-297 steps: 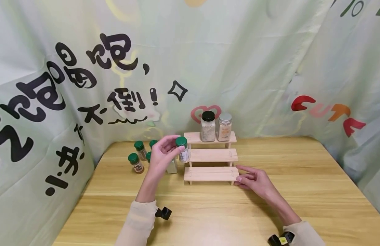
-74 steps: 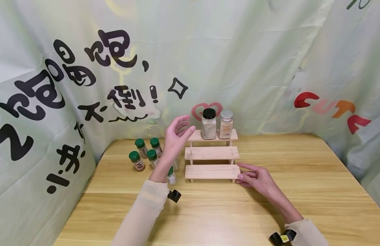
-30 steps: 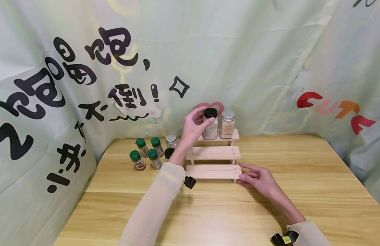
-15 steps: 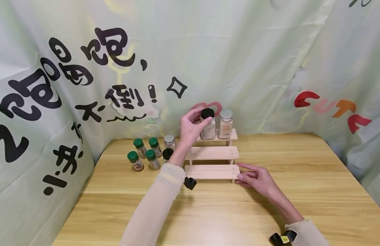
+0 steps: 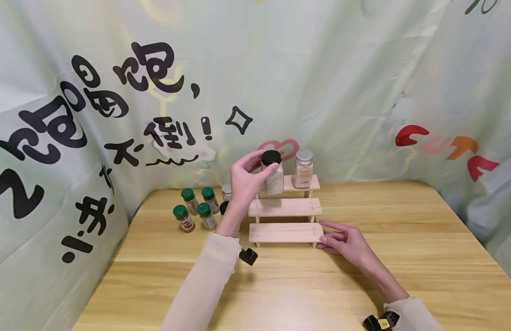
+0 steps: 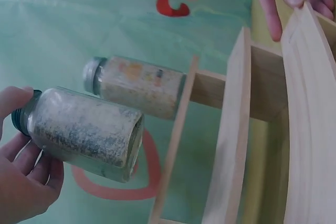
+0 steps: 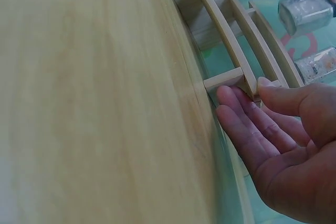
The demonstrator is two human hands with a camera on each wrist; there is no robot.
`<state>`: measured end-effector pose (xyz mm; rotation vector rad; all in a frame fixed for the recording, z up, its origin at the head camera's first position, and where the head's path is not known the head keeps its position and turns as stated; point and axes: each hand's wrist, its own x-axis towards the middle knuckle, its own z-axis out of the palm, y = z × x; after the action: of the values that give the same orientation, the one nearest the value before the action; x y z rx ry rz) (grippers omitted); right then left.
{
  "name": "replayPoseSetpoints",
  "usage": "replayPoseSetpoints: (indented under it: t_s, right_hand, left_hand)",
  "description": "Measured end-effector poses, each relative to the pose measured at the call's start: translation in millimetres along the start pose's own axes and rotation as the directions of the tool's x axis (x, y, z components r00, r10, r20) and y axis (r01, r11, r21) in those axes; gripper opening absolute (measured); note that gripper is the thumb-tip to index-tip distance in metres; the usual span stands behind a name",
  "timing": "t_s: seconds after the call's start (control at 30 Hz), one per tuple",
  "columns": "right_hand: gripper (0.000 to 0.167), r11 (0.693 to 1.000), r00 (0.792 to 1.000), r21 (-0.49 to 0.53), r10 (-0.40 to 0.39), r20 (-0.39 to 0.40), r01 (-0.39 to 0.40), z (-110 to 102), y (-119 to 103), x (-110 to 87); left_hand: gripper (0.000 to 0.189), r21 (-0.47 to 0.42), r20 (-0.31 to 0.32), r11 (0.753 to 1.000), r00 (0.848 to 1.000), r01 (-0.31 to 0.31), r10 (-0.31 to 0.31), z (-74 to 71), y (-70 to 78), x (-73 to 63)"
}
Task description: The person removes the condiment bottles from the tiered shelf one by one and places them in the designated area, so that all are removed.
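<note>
My left hand (image 5: 244, 184) grips a clear glass jar (image 5: 274, 180) by its black cap, thumb on the near side. Pale grains with dark flecks half fill this jar (image 6: 84, 129), whose base hangs apart from the top step in the left wrist view. Beside it, a silver-capped jar (image 5: 303, 174) stands upright on the top step of a three-tier wooden rack (image 5: 285, 232). My right hand (image 5: 342, 241) holds the right end of the lowest step. In the right wrist view, the right thumb (image 7: 278, 98) lies on the board and fingers reach beneath it.
Several green-capped spice bottles (image 5: 205, 216) stand left of the rack on the wooden table (image 5: 363, 285). A silver-capped jar (image 5: 226, 191) and a black-capped one (image 5: 224, 207) are partly hidden behind my left forearm. A printed curtain (image 5: 342, 92) hangs behind.
My left hand, earlier holding a green-capped bottle and then empty, has taken the black-capped jar off the top step and moved it left and nearer. The right hand stays at the rack.
</note>
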<state>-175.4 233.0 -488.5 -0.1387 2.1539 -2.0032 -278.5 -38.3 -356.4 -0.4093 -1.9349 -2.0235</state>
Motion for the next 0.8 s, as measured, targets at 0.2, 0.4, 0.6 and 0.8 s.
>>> replayPoseSetpoints:
  t_s: [0.2, 0.4, 0.6, 0.8]
  right_hand:
    - [0.055, 1.0, 1.0, -0.021, -0.018, 0.006, 0.018, 1.6, 1.8, -0.1]
    - [0.056, 0.999, 0.999, -0.036, -0.035, 0.022, 0.036, 0.4, 1.9, -1.1]
    - [0.055, 0.997, 0.998, -0.053, -0.047, 0.041, 0.05, -1.8, 1.9, -1.1]
    - [0.053, 0.992, 0.993, -0.083, -0.087, 0.074, 0.093, -3.9, 2.0, -0.7]
  left_hand:
    - [0.039, -0.032, 0.013, 0.999, 0.999, -0.037, 0.037, -12.1, 9.8, -18.1]
    - [0.038, -0.05, 0.006, 0.999, 1.0, -0.015, 0.016, -26.8, 17.0, -38.3]
    - [0.039, -0.067, 0.025, 0.997, 0.999, -0.023, 0.025, -40.4, 24.3, -54.7]
    - [0.04, -0.057, 0.025, 0.998, 0.999, -0.035, 0.037, -55.4, 25.7, -66.7]
